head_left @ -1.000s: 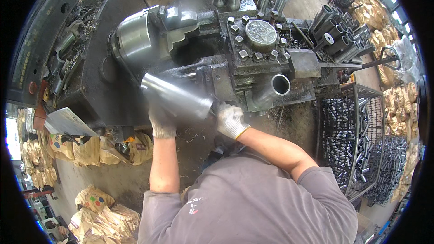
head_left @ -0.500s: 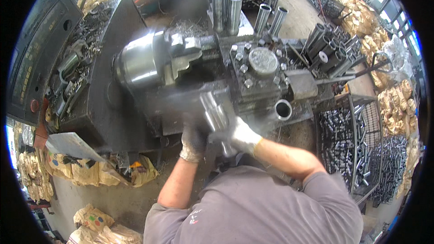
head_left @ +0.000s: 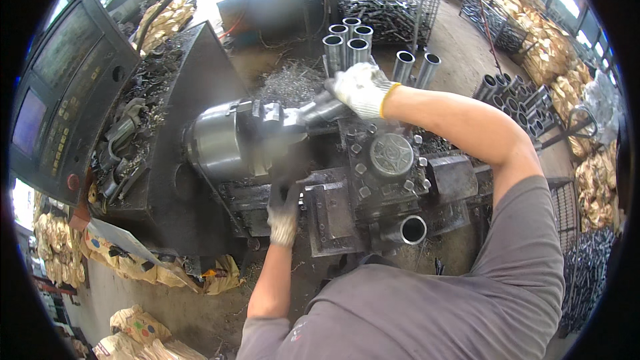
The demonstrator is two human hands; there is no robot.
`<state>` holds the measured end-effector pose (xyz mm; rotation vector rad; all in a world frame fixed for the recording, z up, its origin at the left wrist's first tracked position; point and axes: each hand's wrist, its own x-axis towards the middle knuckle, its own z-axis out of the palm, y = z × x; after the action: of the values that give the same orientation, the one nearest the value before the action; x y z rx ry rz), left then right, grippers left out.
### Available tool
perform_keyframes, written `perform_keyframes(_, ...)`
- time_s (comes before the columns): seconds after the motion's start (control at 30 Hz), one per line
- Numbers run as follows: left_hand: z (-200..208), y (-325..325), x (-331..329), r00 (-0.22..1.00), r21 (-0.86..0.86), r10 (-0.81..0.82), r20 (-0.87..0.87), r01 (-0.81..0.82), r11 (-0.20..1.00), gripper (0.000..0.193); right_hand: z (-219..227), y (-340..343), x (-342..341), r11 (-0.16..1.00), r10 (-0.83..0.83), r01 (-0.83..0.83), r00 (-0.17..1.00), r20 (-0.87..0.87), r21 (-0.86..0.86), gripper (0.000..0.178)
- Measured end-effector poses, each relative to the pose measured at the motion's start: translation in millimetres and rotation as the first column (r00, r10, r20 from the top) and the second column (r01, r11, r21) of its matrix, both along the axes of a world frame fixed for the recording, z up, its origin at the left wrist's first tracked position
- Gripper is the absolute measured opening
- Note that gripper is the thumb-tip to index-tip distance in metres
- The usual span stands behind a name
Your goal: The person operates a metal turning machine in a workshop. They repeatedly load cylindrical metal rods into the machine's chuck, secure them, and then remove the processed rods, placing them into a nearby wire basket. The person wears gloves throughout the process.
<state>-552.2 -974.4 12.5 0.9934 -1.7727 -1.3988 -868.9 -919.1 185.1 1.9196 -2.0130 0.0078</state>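
Observation:
My right hand (head_left: 360, 90), in a white knit glove, is closed on a shiny metal tube (head_left: 321, 108). The tube lies at a slant, its left end by the jaws of the lathe chuck (head_left: 223, 139); whether it sits inside the jaws I cannot tell. Below the chuck's jaws is my left hand (head_left: 285, 207), gloved with a darkened palm. Motion smears its fingers, and any grip is unclear. Right of the chuck stands the tool post (head_left: 392, 155), bolts around its round cap. In front of it, another tube (head_left: 412, 229) points its open end toward me.
Several upright tubes (head_left: 347, 43) stand behind the lathe, with more tubes (head_left: 513, 100) clustered at right. A control panel (head_left: 67, 107) rises on the left beside a chip-strewn ledge (head_left: 127, 140). Wire baskets (head_left: 393, 10) of metal parts stand farther back.
Both hands have moved forward from near my body to the chuck. The right hand carried the tube to the chuck's far side; the left went below the jaws. The view has shifted.

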Motion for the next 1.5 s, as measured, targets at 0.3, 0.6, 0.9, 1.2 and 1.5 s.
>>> perform_keyframes(0.3,-132,39,272,0.798,0.651,0.602,-0.010,-0.452,0.609,0.024,-68,-72,-6,0.764,-0.234,-0.122,0.863,0.448,0.633,0.064)
perform_keyframes(0.6,-116,-12,361,0.545,0.758,0.820,-0.177,-0.456,0.467,0.049,-66,-61,-51,0.657,-0.319,-0.350,0.674,0.667,0.668,0.067)
perform_keyframes(0.9,-41,-16,351,0.534,0.895,0.835,-0.133,-0.297,0.333,0.034,-38,-102,36,0.796,-0.314,-0.222,0.644,0.698,0.563,0.052)
perform_keyframes(1.2,-98,-20,369,0.549,0.470,0.831,0.085,-0.758,0.452,0.044,27,0,58,0.977,-0.185,0.045,0.675,0.714,0.210,0.077)
perform_keyframes(1.5,225,-85,238,0.686,-0.948,0.728,0.011,-0.224,0.225,0.034,-19,269,85,0.700,0.120,0.682,0.180,0.976,-0.212,0.040)
